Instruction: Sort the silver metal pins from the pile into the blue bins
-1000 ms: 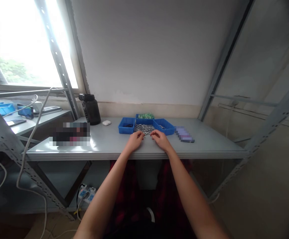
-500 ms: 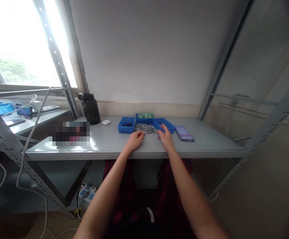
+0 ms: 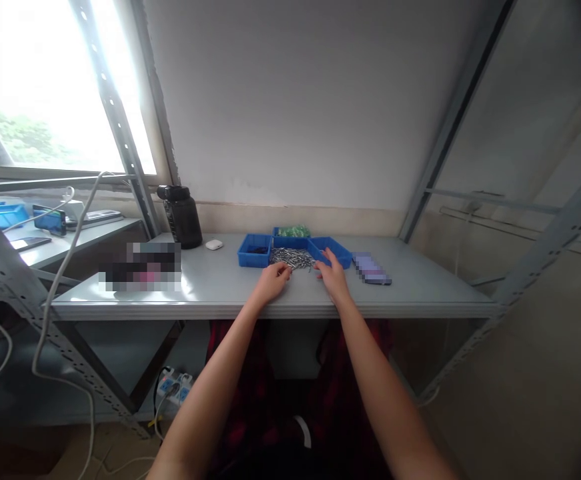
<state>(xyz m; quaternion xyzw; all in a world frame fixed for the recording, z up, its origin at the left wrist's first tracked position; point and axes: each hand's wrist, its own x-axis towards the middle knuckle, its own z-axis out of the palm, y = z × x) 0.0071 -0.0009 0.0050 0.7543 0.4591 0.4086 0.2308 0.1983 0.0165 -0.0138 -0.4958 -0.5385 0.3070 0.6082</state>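
Observation:
A loose pile of small silvery screw-like metal pieces (image 3: 293, 258) lies on the grey table between three blue bins. My left hand (image 3: 272, 280) rests at the near left edge of the pile, thumb and fingers pressed together; whatever is in them is too small to make out. At the pile's right edge, my right hand (image 3: 332, 275) has its fingers apart, partly in front of the right blue bin (image 3: 343, 257). Dark bits lie inside the left blue bin (image 3: 254, 260). The back blue bin (image 3: 290, 243) holds a crumpled green bag (image 3: 294, 231).
A phone (image 3: 370, 269) lies right of the bins. To the left are a white earbud case (image 3: 214, 245), a dark bottle (image 3: 183, 219) and a blurred-out item (image 3: 140, 268). Metal posts frame the table (image 3: 210, 287). A white cable (image 3: 65, 267) hangs at left.
The view has shifted very slightly. Both hands stay at the pile's near edge, almost unmoved.

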